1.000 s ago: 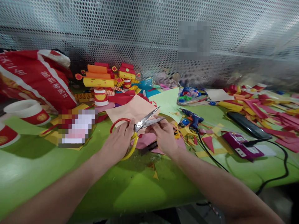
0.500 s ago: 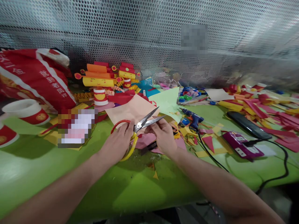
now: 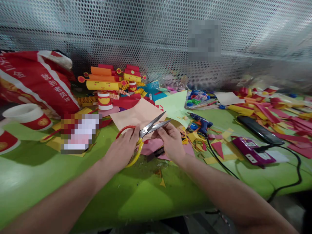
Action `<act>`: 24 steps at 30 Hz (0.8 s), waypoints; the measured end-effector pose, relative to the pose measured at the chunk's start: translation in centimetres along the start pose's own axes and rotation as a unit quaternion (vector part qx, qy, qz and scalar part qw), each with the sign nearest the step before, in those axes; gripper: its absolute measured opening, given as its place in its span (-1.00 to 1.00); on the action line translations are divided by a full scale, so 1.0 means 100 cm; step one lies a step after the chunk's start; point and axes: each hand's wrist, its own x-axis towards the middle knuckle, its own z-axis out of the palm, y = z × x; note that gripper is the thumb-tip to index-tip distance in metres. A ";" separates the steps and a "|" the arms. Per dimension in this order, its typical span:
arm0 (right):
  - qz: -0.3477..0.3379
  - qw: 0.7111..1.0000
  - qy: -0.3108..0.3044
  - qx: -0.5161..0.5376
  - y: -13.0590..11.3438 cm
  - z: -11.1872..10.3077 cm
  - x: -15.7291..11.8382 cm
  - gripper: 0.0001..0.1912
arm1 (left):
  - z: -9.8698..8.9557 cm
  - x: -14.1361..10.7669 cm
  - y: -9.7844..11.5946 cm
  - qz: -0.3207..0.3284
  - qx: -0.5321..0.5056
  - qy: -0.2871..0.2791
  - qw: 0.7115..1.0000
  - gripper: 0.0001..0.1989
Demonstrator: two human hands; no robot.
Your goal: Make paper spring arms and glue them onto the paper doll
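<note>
My left hand (image 3: 123,145) is closed on scissors (image 3: 144,131) with one red and one yellow handle loop. Their metal blades stand apart and point right, toward my right hand (image 3: 172,138). The fingers of that hand are pinched together beside the lower blade; whatever lies between them is hidden. Under and behind the scissors are a pale peach paper sheet (image 3: 138,112) and a light green sheet (image 3: 174,104). Pink paper (image 3: 149,148) and a dark object (image 3: 159,151), partly covered, lie below my hands.
To the right are a blue glue gun (image 3: 201,122), paper scraps (image 3: 197,139), a purple power block (image 3: 253,152) with a black cable, and a black phone-like object (image 3: 259,130). Paper cups (image 3: 29,115), a red bag (image 3: 36,81) and paper figures (image 3: 103,85) stand left and behind.
The lower scissor blade has shifted very slightly up and left, narrowing the gap between the blades a little. Both hands stay in nearly the same place.
</note>
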 end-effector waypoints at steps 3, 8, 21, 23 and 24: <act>0.002 1.000 0.001 0.001 -0.001 0.000 -0.001 -0.81 | 0.003 -0.001 0.000 -0.006 -0.017 0.013 1.000 -0.42; 0.000 1.000 -0.007 0.017 -0.005 0.000 -0.003 -0.81 | 0.007 -0.002 0.000 0.014 -0.032 0.075 0.997 -0.40; 0.006 1.000 -0.011 0.018 -0.005 0.001 -0.003 -0.81 | 0.003 0.000 -0.002 0.010 0.018 0.054 0.998 -0.42; 0.006 1.000 -0.010 0.015 -0.005 0.000 -0.003 -0.82 | 0.002 0.000 -0.001 0.006 0.024 0.039 0.999 -0.41; 0.006 1.000 -0.009 0.014 -0.005 0.000 -0.003 -0.82 | 0.001 0.000 0.000 0.004 0.027 0.032 0.999 -0.41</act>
